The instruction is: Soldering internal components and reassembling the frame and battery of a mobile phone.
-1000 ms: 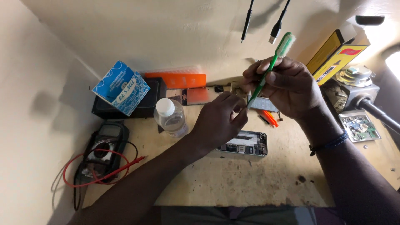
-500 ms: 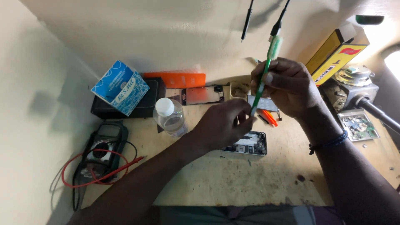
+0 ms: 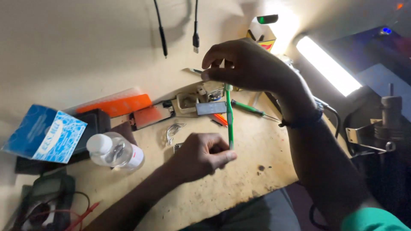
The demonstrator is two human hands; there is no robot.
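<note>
My right hand (image 3: 252, 68) is raised above the bench and grips the top of a slim green brush (image 3: 230, 115), which hangs almost straight down. My left hand (image 3: 203, 156) is curled into a fist on the wooden bench (image 3: 239, 188); its thumb and forefinger close on the brush's lower end. A grey corner of a small device (image 3: 176, 147) peeks out from under the left hand; the rest of it is hidden.
A clear plastic bottle with a white cap (image 3: 113, 152) lies at the left, beside a blue box (image 3: 45, 132) and an orange case (image 3: 115, 105). A multimeter with red leads (image 3: 43, 201) sits at the bottom left. Two cables (image 3: 162, 30) hang from above. A bright lamp (image 3: 325, 64) is at the right.
The view has swung to the right and closer. The brush has turned from slanting to nearly upright, and my left hand has moved from the device to the brush's lower end.
</note>
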